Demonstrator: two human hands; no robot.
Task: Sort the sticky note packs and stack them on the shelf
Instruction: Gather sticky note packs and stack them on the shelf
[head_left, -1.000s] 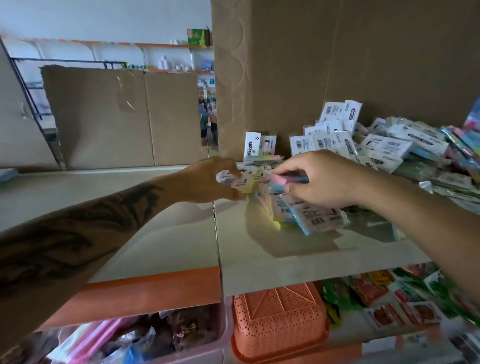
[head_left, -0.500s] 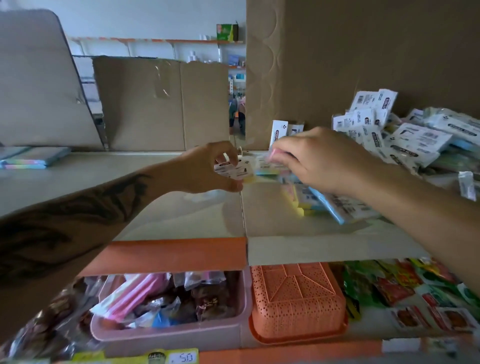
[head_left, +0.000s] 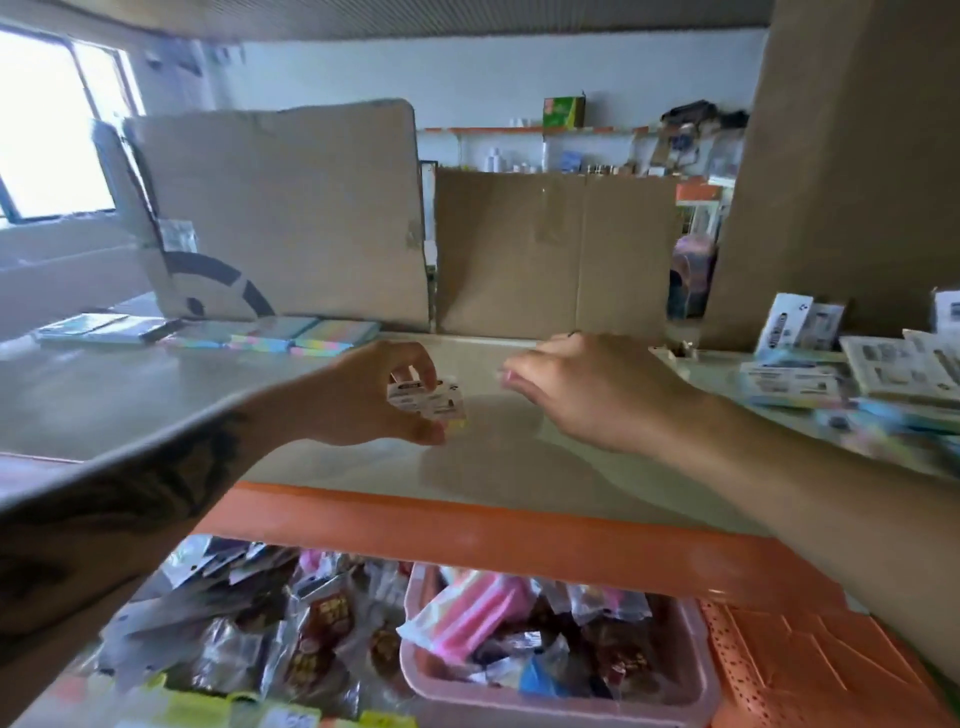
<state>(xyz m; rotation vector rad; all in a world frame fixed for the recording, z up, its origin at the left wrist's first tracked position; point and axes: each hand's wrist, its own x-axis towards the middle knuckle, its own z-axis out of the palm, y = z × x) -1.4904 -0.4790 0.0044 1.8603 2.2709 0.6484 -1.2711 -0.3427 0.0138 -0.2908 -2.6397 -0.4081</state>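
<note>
My left fingers (head_left: 415, 371) pinch a few small sticky note packs (head_left: 426, 402) above the shelf (head_left: 156, 395); my right hand (head_left: 587, 389) hovers beside them, fingers loosely curled, holding nothing I can make out. The pinch looks shallow, so the packs could fan out and drop before reaching the sorted stacks (head_left: 306, 332) at the back left.

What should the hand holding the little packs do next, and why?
Probably carry them left to the row of sorted packs at the back of the shelf: the left hand already pinches small sticky note packs above bare shelf.

Right hand (head_left: 587, 389) blurred; its fingertips' hold unclear.
</note>
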